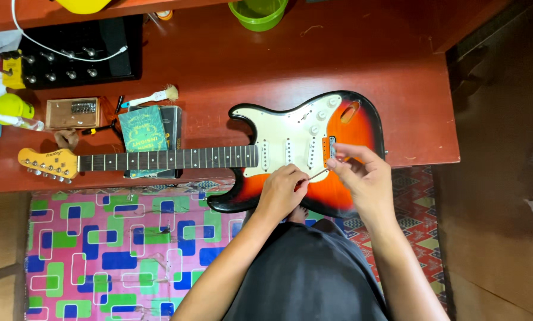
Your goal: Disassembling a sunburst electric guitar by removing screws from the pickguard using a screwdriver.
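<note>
The green bowl (258, 13) is cut off by the top edge; the guitar's (302, 148) lower body is hidden by the left hand (284, 190).

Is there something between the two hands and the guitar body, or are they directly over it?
Nothing visible is in the way. The left hand and right hand are directly over the guitar body, pinching a thin wire between them.

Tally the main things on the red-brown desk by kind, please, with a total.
Electric guitar, under both hands: 1
Books under the neck: 2
Green bowl: 1
Small brush: 1
Black pedal board with knobs: 1
Small wooden box: 1
Yellow-capped bottle: 1
Total: 8
</note>
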